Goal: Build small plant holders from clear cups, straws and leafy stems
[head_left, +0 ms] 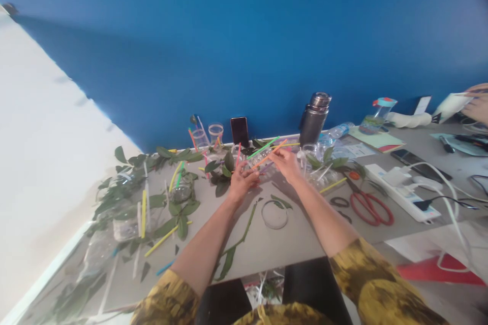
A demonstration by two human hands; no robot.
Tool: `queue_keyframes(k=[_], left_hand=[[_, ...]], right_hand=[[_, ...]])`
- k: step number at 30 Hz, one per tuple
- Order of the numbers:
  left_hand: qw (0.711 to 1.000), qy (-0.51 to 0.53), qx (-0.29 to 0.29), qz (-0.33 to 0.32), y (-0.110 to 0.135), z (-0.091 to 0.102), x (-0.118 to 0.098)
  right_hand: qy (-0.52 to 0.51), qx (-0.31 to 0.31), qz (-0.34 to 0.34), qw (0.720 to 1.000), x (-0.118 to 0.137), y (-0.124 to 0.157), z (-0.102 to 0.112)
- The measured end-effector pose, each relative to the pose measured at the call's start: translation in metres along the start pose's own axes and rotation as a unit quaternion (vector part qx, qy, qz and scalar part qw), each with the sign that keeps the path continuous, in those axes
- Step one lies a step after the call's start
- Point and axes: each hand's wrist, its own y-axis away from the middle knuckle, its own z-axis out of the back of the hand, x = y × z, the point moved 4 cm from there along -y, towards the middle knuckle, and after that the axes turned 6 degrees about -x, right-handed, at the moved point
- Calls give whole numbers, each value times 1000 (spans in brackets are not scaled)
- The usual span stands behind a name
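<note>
Over the middle of the table, both hands are closed around a clear ribbed plastic piece (pixel 257 159), possibly a cut bottle. A green straw (pixel 264 147) and an orange straw (pixel 263 161) lie slanted across it. My left hand (pixel 244 182) grips its near left end, beside a leafy sprig (pixel 224 167) and a pink straw (pixel 239 153). My right hand (pixel 286 163) pinches the orange straw near its upper right end. Below the hands are a cut green stem (pixel 246 228) and a clear ring (pixel 274 215).
Leafy branches, straws and clear cups crowd the left side. At the back stand a phone (pixel 239 131) and a dark thermos (pixel 315 121). Rightward lie red-handled scissors (pixel 369 207), a white power strip (pixel 402 193) with cables, and a capped bottle (pixel 377 116). Another person's hand (pixel 476 104) shows far right.
</note>
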Motion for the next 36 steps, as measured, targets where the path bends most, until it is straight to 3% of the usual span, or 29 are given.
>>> queue_keyframes(k=[7, 11, 16, 18, 20, 24, 26, 28, 32, 34, 36], left_hand=[[999, 5, -40, -8, -2, 2, -1], [997, 28, -68, -17, -3, 5, -4], [993, 111, -26, 11, -5, 5, -14], [985, 172, -1, 30, -5, 4, -19], [972, 230, 33, 44, -3, 3, -25], [954, 273, 102, 69, 4, 0, -33], [954, 269, 106, 80, 6, 1, -33], [956, 266, 95, 82, 6, 2, -33], [951, 287, 78, 79, 2, 6, -34], [947, 300, 81, 80, 0, 7, -35], [947, 303, 78, 79, -2, 7, -35]], right_hand=[[41, 41, 43, 997, 3, 8, -7], [39, -14, 99, 994, 11, 12, -4], [96, -97, 128, 982, 1, 4, 6], [129, -69, 118, 982, -11, -1, 0], [171, 2, 116, 978, -25, -1, -14], [290, 150, 156, 932, -41, 13, -43], [345, 181, 166, 906, -41, 19, -47], [369, 182, 166, 896, -37, 19, -44], [304, 72, 146, 939, -26, 5, -22], [229, 11, 95, 969, -26, -2, -10], [132, -6, 19, 991, -30, -5, -6]])
